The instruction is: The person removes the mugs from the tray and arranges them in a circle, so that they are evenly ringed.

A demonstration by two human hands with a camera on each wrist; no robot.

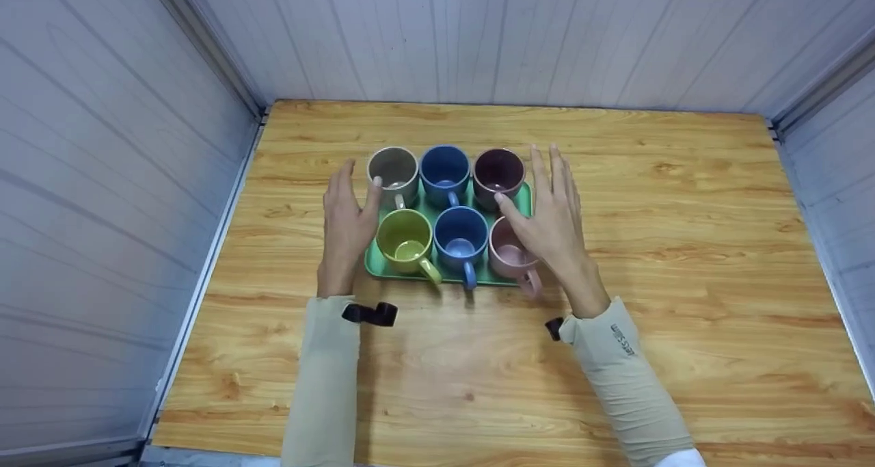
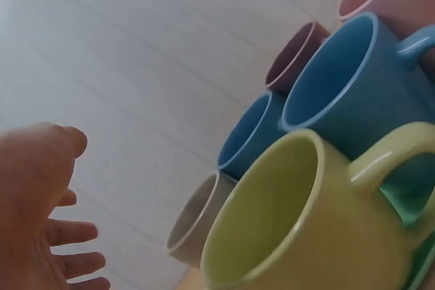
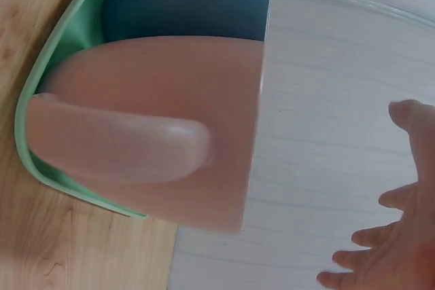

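I see the green tray (image 1: 372, 260) between the left hand (image 1: 347, 224) and the right hand (image 1: 554, 224). The grey mug (image 1: 393, 166) and yellow-green mug (image 1: 403, 238) are nearest the left; the maroon mug (image 1: 497, 169) and pink mug (image 1: 509, 251) the right — two blue mugs (image 1: 459, 231) stand between. All six look glossy and rounded, on a wood-grained table (image 1: 683, 282). On my wrist feeds both hands are apart from the mugs, fingers extended, thumbs spread, gripping nothing.

Pale panelled walls (image 1: 472, 36) flank a wood-grain tabletop (image 1: 697, 262) on three sides.
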